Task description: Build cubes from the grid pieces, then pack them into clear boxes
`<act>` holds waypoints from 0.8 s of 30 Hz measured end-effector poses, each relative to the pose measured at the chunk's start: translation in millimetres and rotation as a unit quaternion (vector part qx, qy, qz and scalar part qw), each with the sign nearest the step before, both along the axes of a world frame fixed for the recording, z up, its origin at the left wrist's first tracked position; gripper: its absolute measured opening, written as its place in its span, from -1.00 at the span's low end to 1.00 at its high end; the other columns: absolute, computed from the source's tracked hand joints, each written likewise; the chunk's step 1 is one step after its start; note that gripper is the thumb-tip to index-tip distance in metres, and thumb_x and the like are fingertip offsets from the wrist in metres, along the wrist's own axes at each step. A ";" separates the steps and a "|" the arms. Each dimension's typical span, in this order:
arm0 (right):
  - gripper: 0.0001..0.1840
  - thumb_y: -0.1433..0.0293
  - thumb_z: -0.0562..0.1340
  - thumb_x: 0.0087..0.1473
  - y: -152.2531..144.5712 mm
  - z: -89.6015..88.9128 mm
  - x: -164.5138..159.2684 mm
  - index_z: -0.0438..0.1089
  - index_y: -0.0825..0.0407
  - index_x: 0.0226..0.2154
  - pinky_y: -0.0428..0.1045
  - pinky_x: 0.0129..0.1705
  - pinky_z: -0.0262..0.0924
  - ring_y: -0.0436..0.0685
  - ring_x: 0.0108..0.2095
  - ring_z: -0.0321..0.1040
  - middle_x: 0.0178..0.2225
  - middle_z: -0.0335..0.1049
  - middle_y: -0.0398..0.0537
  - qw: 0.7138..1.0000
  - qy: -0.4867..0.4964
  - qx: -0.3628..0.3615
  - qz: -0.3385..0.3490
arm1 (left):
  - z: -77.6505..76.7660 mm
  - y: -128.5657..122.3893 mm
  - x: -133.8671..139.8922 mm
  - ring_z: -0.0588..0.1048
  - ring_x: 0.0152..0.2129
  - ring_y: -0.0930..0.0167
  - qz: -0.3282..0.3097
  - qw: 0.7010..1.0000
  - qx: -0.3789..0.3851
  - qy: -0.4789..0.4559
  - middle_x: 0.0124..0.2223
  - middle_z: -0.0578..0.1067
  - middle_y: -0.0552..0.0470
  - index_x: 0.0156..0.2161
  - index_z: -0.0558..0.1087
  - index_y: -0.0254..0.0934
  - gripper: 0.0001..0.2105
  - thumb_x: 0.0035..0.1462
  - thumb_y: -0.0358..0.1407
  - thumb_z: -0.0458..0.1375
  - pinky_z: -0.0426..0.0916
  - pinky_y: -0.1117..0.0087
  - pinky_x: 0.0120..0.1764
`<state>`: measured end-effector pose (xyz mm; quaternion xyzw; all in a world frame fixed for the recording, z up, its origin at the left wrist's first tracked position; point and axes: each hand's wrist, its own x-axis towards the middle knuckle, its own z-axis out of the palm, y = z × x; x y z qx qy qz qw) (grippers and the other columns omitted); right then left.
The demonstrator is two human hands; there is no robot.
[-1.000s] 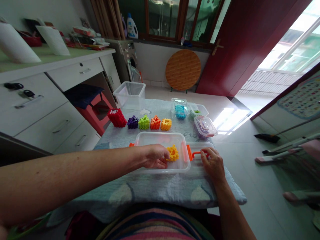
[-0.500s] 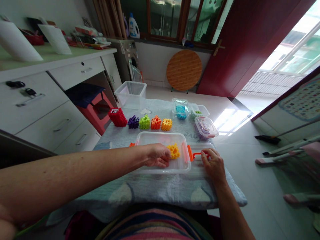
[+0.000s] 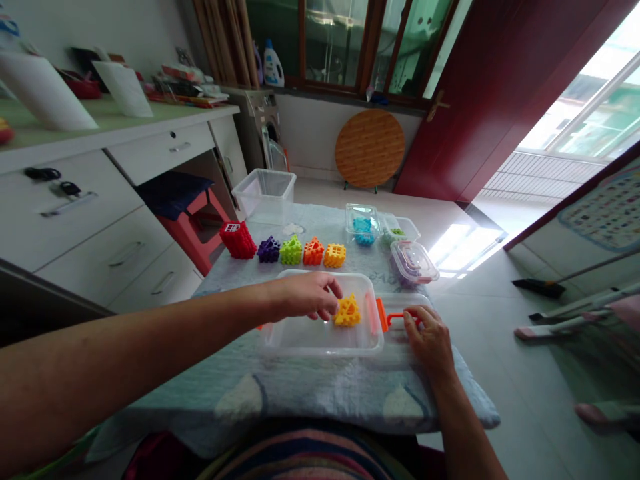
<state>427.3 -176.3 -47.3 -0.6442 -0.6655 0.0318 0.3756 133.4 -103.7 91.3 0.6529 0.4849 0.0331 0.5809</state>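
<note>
My left hand (image 3: 317, 297) hovers over the left side of a yellow interlocking block piece (image 3: 347, 311), its fingers apart and holding nothing. That piece lies inside a shallow clear plastic container (image 3: 300, 345) with orange latches. On the right, the fingers of my right hand (image 3: 431, 339) are closed around the end of an orange handle (image 3: 397, 316) beside the container. Behind it stands a row of built block pieces: red (image 3: 238, 240), purple (image 3: 269, 249), lime green (image 3: 291, 250), orange (image 3: 313, 251) and yellow (image 3: 335, 255).
A clear empty bin (image 3: 265, 197) stands at the table's back left. At the back right are a clear box with blue pieces (image 3: 363, 227), a tub with green pieces (image 3: 400, 230) and a lidded tub (image 3: 414, 262). A stool (image 3: 185, 213) stands left of the table.
My left hand has let go of the yellow block piece and lifted slightly up and away, its fingers spreading. My right hand stays at the orange handle. The camera view has tilted slightly.
</note>
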 end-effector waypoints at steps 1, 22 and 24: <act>-0.80 0.27 0.13 0.16 0.3 -0.5 0.4 0.41 -0.01 -0.37 0.07 -0.13 0.22 0.18 -0.25 0.35 -0.31 0.44 -0.02 1.000 0.001 -0.001 0.001 | 6.6 6.8 -2.7 0.51 -0.37 0.38 -0.017 0.998 0.059 -0.014 -0.33 0.49 0.03 -0.16 0.35 -0.28 -0.72 -0.05 -0.31 0.13 0.37 0.40 -0.34; -0.75 0.24 0.11 0.17 -0.2 -1.4 1.9 0.43 0.01 -0.35 0.06 -0.12 0.23 0.18 -0.23 0.36 -0.28 0.45 0.00 1.000 -0.005 -0.020 -0.005 | -40.9 144.1 64.9 0.31 0.07 0.08 -0.220 0.827 0.358 0.373 0.00 0.51 -0.09 -0.11 0.47 -0.27 -0.47 -0.31 -0.30 0.40 -0.04 -0.01 0.20; -0.76 0.25 0.11 0.17 -0.4 -1.2 1.8 0.43 0.00 -0.35 0.06 -0.12 0.22 0.17 -0.23 0.36 -0.28 0.45 -0.01 1.000 -0.006 -0.020 -0.004 | -42.1 144.4 64.9 0.37 0.01 0.11 -0.225 0.827 0.350 0.379 -0.06 0.55 -0.06 -0.15 0.49 -0.26 -0.50 -0.32 -0.31 0.40 0.01 0.04 0.18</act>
